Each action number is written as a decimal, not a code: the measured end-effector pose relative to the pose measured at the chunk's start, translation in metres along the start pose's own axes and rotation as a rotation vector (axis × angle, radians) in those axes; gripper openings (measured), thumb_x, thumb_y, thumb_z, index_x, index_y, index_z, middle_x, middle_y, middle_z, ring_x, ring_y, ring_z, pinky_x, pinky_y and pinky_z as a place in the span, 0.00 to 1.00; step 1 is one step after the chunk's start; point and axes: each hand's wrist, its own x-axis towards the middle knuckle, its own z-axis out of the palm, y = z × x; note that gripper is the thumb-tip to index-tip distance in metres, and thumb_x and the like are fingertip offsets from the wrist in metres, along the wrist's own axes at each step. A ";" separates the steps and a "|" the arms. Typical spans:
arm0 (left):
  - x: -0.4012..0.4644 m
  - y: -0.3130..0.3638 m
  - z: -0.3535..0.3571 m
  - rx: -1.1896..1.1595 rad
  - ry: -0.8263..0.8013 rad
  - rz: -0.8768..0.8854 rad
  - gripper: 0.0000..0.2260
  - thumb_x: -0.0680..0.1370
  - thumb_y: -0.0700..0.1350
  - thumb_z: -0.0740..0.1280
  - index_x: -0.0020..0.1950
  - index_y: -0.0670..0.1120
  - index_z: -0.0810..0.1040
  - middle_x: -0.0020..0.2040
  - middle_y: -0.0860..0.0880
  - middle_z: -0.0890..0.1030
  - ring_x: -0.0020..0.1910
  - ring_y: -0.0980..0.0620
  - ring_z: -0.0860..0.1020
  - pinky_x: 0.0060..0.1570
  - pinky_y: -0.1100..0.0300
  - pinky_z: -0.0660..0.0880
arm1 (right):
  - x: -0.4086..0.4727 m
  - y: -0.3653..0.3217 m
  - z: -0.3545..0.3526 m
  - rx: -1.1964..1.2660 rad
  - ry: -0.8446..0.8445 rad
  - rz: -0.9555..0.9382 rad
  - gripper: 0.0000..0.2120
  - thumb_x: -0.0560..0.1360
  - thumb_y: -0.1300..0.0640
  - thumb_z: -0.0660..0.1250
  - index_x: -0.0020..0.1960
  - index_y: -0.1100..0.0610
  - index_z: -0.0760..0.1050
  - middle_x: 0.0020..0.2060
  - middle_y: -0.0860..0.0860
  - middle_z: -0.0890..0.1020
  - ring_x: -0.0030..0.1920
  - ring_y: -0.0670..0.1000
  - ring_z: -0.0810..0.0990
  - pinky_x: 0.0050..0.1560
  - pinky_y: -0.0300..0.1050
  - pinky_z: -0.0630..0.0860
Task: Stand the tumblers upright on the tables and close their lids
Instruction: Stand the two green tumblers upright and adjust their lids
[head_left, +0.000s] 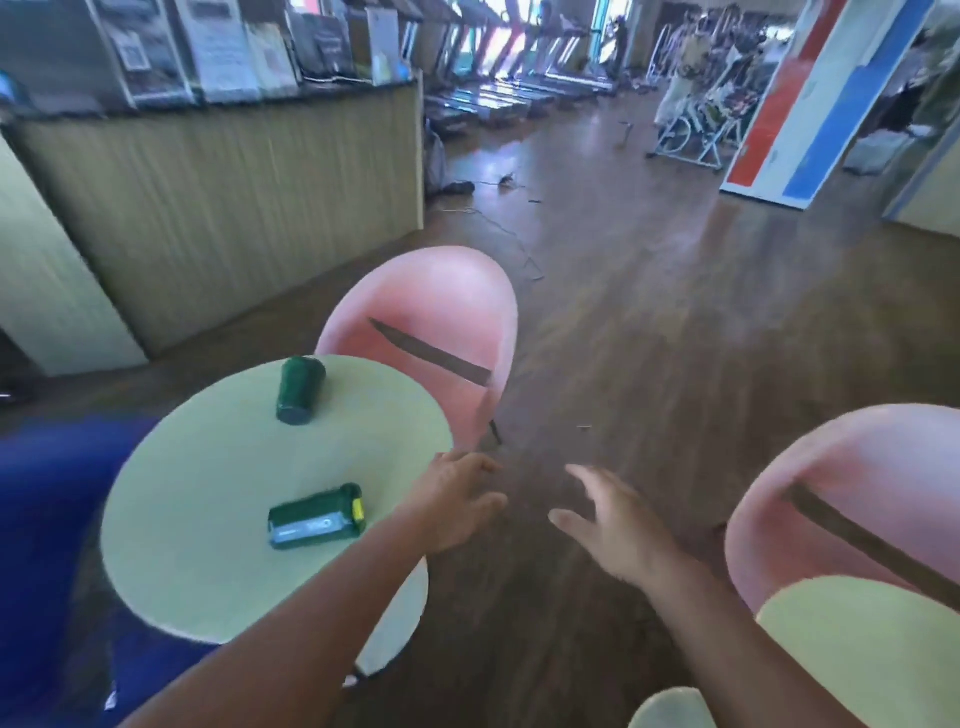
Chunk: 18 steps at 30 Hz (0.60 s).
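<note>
Two dark green tumblers lie on their sides on a round pale green table at the left. The far tumbler rests near the table's back edge. The near tumbler lies with its yellow-marked lid end pointing right. My left hand hovers past the table's right edge, to the right of the near tumbler, fingers spread and holding nothing. My right hand is out over the wooden floor, fingers apart, also holding nothing.
A pink chair stands behind the table; a second pink chair is at the right beside another pale green table. A blue seat is at the left. A counter runs along the back left, with cables on the floor.
</note>
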 end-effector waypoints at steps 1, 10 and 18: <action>-0.003 -0.021 -0.015 -0.011 0.025 -0.036 0.19 0.78 0.57 0.70 0.67 0.53 0.78 0.66 0.49 0.77 0.68 0.47 0.72 0.67 0.55 0.67 | 0.014 -0.018 0.010 0.019 -0.024 -0.019 0.35 0.72 0.37 0.69 0.75 0.51 0.69 0.70 0.50 0.74 0.67 0.52 0.76 0.68 0.50 0.72; -0.046 -0.164 -0.087 -0.048 0.190 -0.355 0.17 0.77 0.56 0.70 0.65 0.56 0.78 0.65 0.52 0.78 0.65 0.51 0.72 0.62 0.54 0.71 | 0.103 -0.133 0.089 -0.018 -0.261 -0.215 0.26 0.75 0.42 0.69 0.70 0.51 0.75 0.67 0.48 0.79 0.65 0.49 0.78 0.64 0.43 0.72; -0.051 -0.228 -0.099 -0.077 0.295 -0.515 0.15 0.77 0.52 0.73 0.63 0.52 0.80 0.61 0.51 0.80 0.63 0.48 0.74 0.61 0.54 0.70 | 0.167 -0.165 0.155 -0.093 -0.529 -0.370 0.41 0.72 0.42 0.74 0.79 0.53 0.61 0.76 0.51 0.68 0.75 0.52 0.68 0.73 0.46 0.65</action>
